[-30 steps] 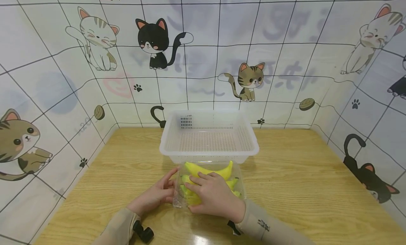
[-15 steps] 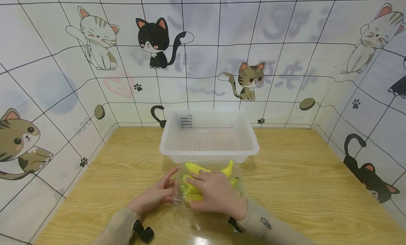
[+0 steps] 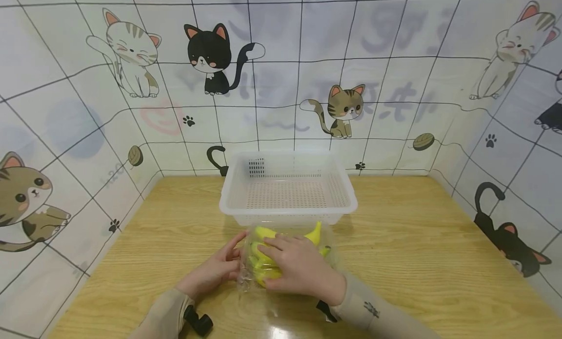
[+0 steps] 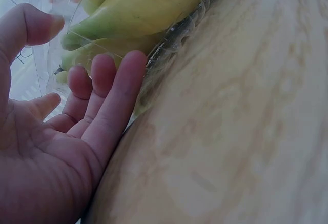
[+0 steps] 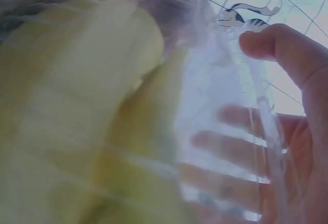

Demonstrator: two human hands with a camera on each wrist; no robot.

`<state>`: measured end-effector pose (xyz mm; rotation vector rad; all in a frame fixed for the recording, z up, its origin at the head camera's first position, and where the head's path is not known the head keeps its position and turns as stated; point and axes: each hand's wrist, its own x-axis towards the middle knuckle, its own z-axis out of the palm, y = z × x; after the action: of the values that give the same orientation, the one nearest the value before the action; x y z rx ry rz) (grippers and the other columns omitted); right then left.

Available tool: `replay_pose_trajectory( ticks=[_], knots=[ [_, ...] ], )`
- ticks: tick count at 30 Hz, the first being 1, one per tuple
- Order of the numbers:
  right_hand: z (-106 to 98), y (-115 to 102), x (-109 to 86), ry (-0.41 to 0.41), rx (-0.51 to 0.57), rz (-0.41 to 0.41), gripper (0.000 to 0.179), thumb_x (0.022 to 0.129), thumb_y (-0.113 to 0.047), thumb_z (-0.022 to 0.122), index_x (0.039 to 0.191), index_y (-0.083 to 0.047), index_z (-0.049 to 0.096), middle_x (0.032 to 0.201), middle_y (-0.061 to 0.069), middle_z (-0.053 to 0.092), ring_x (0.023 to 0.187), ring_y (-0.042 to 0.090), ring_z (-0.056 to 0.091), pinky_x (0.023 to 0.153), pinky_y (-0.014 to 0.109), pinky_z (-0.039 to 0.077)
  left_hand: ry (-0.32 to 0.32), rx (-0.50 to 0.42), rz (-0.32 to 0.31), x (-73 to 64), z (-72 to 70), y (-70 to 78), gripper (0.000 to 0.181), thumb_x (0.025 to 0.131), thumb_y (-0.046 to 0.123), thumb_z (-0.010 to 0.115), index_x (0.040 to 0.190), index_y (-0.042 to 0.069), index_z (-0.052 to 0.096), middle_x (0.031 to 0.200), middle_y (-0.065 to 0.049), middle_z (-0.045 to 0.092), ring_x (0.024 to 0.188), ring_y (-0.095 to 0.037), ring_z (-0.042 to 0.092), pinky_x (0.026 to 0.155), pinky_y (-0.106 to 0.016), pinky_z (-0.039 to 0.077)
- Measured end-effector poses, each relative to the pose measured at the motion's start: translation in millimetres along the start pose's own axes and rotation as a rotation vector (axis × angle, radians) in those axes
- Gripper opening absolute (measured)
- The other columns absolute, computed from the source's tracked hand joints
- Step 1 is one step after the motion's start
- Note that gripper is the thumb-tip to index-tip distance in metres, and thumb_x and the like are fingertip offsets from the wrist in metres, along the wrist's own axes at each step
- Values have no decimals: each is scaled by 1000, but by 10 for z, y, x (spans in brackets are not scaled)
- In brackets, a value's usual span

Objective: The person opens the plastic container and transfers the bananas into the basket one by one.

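Observation:
A clear plastic box (image 3: 245,275) with several yellow bananas (image 3: 314,235) inside sits on the table at the middle front. My right hand (image 3: 303,268) lies over it from above, fingers spread and nearly straight. In the right wrist view, those fingers (image 5: 230,147) show through the clear plastic, with the bananas (image 5: 77,80) on its other side. My left hand (image 3: 212,273) rests at the box's left side. Its loosely bent fingers (image 4: 115,90) are right at the box wall, and its thumb (image 4: 46,29) stands apart from them.
A white perforated basket (image 3: 290,212) stands directly behind the box, with nothing visible in it. The wooden table (image 3: 417,241) reaches back to a tiled-pattern wall covering (image 3: 281,85) printed with cats. Black wrist mounts (image 3: 199,322) sit on the sleeves.
My right hand has shifted slightly to the right on the box, covering more of the rear banana. The left hand and the basket stay in place.

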<state>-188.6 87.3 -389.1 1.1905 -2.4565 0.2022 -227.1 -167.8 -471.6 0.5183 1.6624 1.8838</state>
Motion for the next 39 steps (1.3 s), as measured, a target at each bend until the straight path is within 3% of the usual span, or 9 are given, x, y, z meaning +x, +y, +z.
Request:
replay_pose_trajectory(
  ticks=[8,13,28,34,39],
  knots=[
    [-113,2,-23,-66,-9,27,62,77,-43,68,132,-16,60,132,3,59,116,25,58,89,43,49,11,11,-18,-10,6,19,86,88,-6,47,156,27,6,139,-25,38,113,-29,54,88,-41,51],
    [-160,22,-32,-53,-10,21,63,77,-35,67,136,-16,57,133,2,58,117,22,57,87,41,50,6,9,-14,-6,-1,6,86,88,-7,46,156,27,6,137,-24,40,109,-28,56,85,-39,52],
    [-317,125,-36,-61,42,58,52,88,-41,63,136,-20,57,132,1,59,113,20,60,90,42,49,-1,17,-3,-9,1,17,86,89,-3,50,156,22,3,133,-21,42,105,-23,55,83,-36,53],
    [-376,193,-46,-30,27,74,51,88,-47,64,131,-21,61,125,-3,63,109,16,62,86,40,50,11,23,-6,-7,10,20,87,89,-3,52,156,22,4,134,-20,43,104,-22,55,83,-35,53],
    [-454,291,-77,26,42,82,46,87,-42,68,126,-18,65,120,-3,66,105,16,64,82,40,51,25,35,-10,-6,21,23,86,88,-3,53,156,20,5,115,-10,45,93,-15,52,78,-32,53]
  ],
)
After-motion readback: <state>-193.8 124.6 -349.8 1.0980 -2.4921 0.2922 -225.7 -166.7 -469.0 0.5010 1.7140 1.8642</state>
